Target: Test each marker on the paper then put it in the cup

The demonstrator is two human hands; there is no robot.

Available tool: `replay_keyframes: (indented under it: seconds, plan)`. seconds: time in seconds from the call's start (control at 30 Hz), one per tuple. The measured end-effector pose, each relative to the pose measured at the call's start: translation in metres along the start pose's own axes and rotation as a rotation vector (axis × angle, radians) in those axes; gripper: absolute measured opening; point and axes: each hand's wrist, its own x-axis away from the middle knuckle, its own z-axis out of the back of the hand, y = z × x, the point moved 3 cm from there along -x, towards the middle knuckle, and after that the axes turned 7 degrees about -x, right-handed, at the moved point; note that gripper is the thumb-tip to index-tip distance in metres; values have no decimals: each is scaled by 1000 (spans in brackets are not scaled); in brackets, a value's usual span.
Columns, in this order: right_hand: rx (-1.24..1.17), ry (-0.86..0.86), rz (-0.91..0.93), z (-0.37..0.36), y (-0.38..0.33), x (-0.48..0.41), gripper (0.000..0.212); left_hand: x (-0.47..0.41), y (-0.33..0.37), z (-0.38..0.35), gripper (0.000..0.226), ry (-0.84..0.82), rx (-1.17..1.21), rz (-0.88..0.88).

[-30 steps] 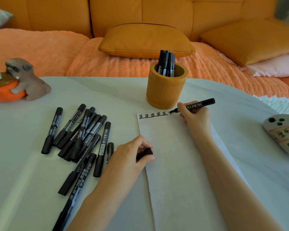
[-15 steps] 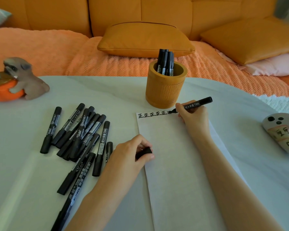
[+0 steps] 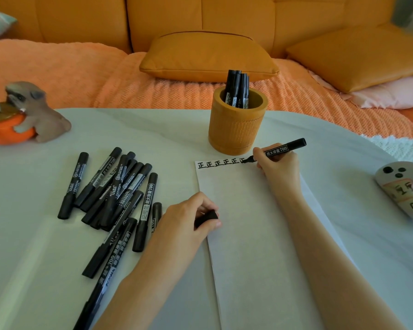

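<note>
My right hand [image 3: 278, 166] grips an uncapped black marker [image 3: 280, 150], its tip touching the top edge of the white paper [image 3: 253, 246] at the end of a row of black characters [image 3: 221, 163]. My left hand [image 3: 188, 220] rests on the paper's left edge and pinches the marker's black cap [image 3: 206, 217]. Just behind the paper stands an orange cup [image 3: 236, 129] holding several black markers [image 3: 237, 92]. A heap of several capped black markers [image 3: 115, 191] lies on the table to the left.
A dog-and-pumpkin figurine [image 3: 22, 115] sits at the table's far left. A white ghost-shaped object with writing [image 3: 403, 186] lies at the right edge. Behind the white table [image 3: 34, 258] is an orange sofa with cushions [image 3: 208, 55].
My right hand has drawn more strokes of the last character in the row, shifting the marker tip slightly. My left hand with the cap has stayed in place.
</note>
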Motion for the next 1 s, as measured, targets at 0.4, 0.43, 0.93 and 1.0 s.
replay_keyframes:
  seconds: [0.4,0.43,0.93,1.0]
  plan:
    - [35,5,16,-1,1,-1,27,0,-1,0,14,-1,-6,31]
    - [38,16,17,-1,1,-1,26,0,0,0,14,-2,-4,32]
    - [3,70,-4,3,2,-1,14,0,-1,-1,15,-7,-6,26]
    - [-2,69,-7,3,2,-1,14,0,-1,-1,15,-10,-7,25]
